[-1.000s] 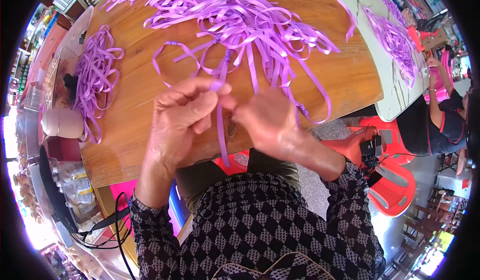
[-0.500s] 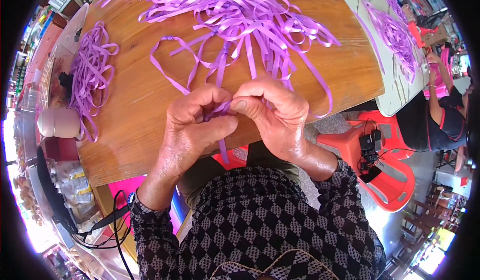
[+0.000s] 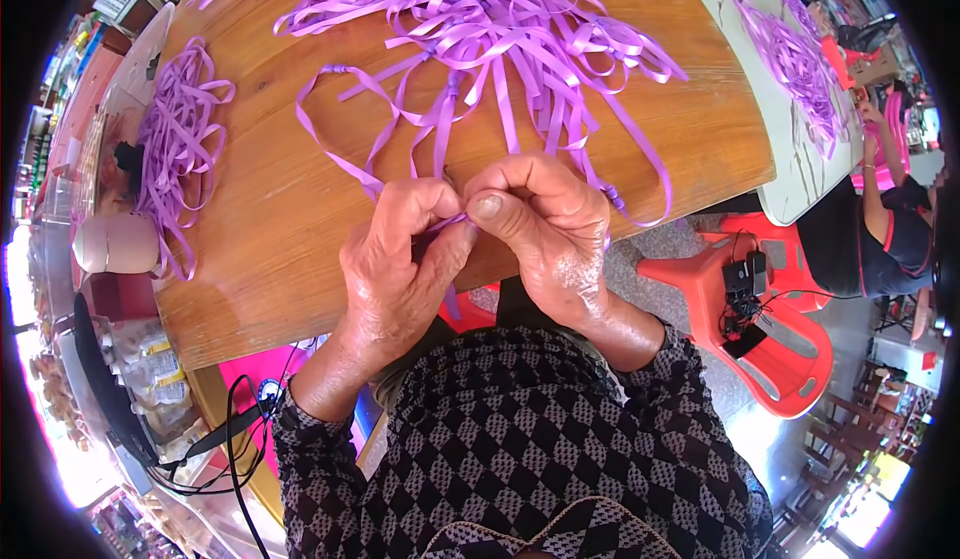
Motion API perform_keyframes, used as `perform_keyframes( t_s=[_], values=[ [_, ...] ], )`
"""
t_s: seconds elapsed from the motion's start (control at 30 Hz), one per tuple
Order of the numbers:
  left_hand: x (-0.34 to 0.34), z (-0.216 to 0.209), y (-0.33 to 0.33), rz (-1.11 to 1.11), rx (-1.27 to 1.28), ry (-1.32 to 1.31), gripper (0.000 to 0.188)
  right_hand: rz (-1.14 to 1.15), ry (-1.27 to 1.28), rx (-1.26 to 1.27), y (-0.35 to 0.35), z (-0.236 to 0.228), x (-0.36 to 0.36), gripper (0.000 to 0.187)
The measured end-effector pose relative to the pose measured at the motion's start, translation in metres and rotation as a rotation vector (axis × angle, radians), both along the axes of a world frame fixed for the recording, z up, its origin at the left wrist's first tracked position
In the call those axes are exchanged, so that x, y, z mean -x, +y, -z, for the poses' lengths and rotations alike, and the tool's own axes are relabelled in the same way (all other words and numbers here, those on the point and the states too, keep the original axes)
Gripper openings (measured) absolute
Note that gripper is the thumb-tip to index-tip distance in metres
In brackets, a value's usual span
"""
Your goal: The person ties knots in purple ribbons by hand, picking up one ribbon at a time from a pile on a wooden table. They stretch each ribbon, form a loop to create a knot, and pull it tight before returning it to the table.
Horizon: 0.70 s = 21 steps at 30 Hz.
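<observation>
Both hands, left hand and right hand, pinch one thin purple plastic ribbon strip with closed fingers at centre frame. Two loose purple ribbon heaps lie on the round wooden table: a big heap at the top, a small heap at upper left.

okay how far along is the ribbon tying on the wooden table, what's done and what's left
Done, it seems: several strips in the big purple pile already show small knots. In hand: the left hand and right hand pinch one purple ribbon strip between the fingertips at the table edge. Left: probably the separate bundle at the left, where no knots show.
</observation>
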State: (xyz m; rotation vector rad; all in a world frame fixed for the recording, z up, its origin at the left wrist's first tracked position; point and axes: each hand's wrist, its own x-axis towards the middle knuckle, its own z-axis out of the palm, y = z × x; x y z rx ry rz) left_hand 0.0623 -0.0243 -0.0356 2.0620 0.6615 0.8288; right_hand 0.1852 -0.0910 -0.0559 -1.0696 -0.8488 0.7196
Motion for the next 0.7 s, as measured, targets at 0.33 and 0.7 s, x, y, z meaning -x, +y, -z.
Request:
perform_keyframes(
  t_s=[0.33, 0.7],
  values=[
    [0.008, 0.009, -0.004, -0.182, -0.108, -0.129, 0.012, -0.221, 0.397, 0.099, -0.007, -0.001, 0.013, 0.017],
    [0.012, -0.004, 0.015, 0.148, 1.084, -0.154, 0.015, -0.188, 0.112, 0.161, -0.006, 0.004, -0.001, 0.021]
  ],
)
